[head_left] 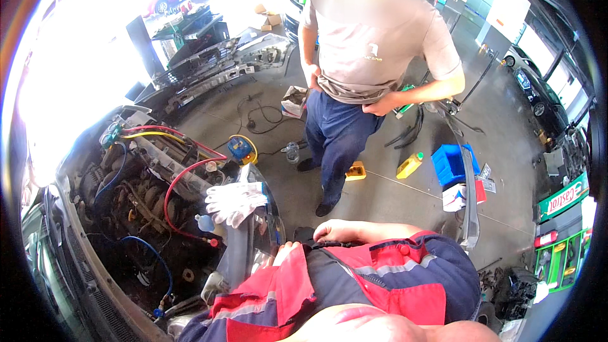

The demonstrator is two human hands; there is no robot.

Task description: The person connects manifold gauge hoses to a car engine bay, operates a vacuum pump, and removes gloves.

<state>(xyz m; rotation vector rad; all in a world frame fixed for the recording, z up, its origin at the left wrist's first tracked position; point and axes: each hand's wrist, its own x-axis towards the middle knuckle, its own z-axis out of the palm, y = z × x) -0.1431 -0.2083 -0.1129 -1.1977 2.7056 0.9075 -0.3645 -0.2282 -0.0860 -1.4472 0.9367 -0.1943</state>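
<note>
My right hand (330,231) is at the front of my waist with its fingers curled in. Whatever it may hold is hidden. Close to the car's front corner, my left hand (287,253) shows only in part beside my red and navy jacket (278,294), and its fingers are mostly covered. A pair of white knitted work gloves (234,202) lies on the front edge of the open engine bay (142,199), a short way from my left hand. A red hose (168,196) runs over the bay from a gauge set (111,134); blue and yellow hoses lead from it too.
A person (373,57) in a grey T-shirt stands opposite, hands at the waist. On the floor are a blue bin (453,164), a yellow bottle (410,165), a yellow tray (356,171), a clear bottle (292,152) and a cable (263,117). A detached bumper (215,79) lies behind.
</note>
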